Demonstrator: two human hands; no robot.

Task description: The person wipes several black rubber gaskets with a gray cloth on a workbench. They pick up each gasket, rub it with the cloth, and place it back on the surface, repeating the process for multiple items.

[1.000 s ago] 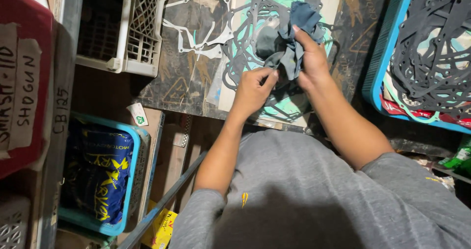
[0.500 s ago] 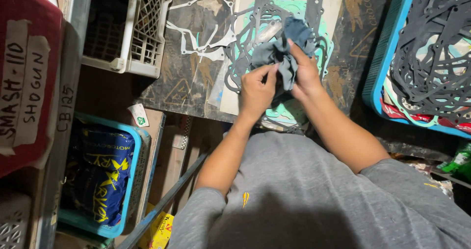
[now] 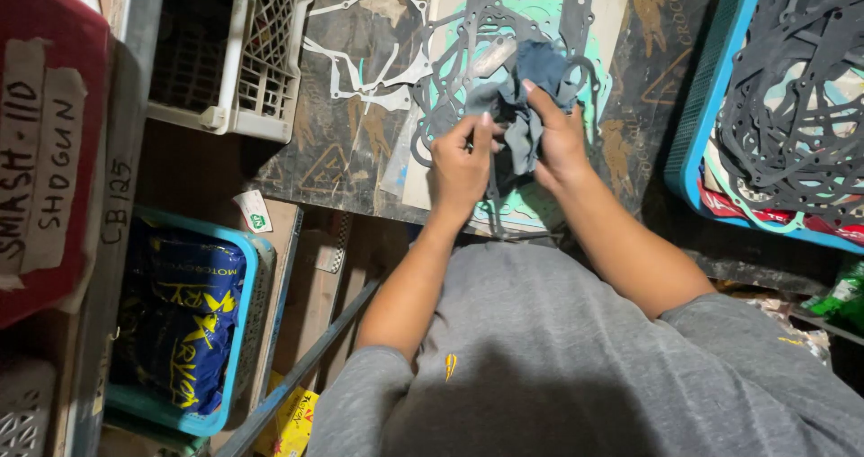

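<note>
My left hand (image 3: 459, 165) and my right hand (image 3: 560, 138) meet over a stack of thin dark gaskets (image 3: 468, 70) lying on pale card on a worn dark board (image 3: 351, 151). A crumpled blue-grey cloth (image 3: 531, 75) is bunched between both hands. The right hand's fingers press into the cloth from the right. The left hand pinches its lower left edge together with a thin grey gasket (image 3: 423, 133). A white gasket outline (image 3: 360, 57) lies to the left on the board.
A blue basket (image 3: 688, 151) at the right holds several dark gaskets. A white plastic crate (image 3: 261, 61) stands at the upper left. Below left sits a blue tray (image 3: 243, 295) with a dark printed bag, beside a red labelled box (image 3: 54, 268).
Both hands have drawn closer together and slightly lower on the stack, and the cloth is bunched tighter between them.
</note>
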